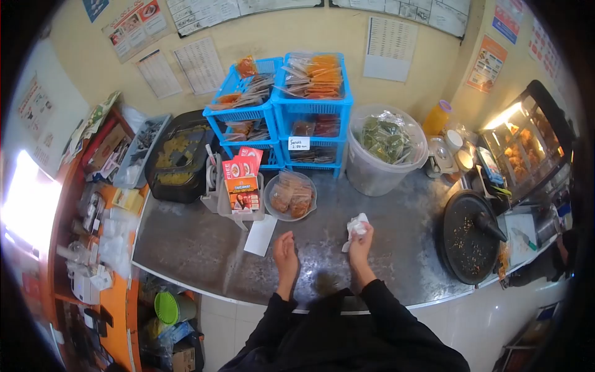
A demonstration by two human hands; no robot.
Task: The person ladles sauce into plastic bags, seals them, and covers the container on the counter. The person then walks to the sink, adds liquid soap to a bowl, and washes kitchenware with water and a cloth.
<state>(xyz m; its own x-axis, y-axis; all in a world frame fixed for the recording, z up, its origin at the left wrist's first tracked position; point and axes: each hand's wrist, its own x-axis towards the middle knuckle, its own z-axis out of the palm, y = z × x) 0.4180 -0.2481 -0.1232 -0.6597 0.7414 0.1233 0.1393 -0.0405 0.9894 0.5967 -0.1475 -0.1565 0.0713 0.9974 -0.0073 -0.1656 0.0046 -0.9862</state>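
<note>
The right hand (361, 243) is closed round a crumpled white cloth or tissue (356, 227), gripping it just above or against the grey metal bench (396, 254); which of the two cannot be told. The left hand (285, 256) is loosely open, fingers slightly bent, over the bench's near part. Just beside it lies a flat white rectangular sheet (260, 235). Beyond the hands sits a round translucent plastic bowl (273, 212) holding brown food packets (294, 197). Behind that rise stacked bright-blue plastic baskets (315, 108), with a large translucent round bucket (378, 177) to their right. Farther right, a wide black round mortar (460, 211) carries a dark conical pestle (489, 227).
</note>
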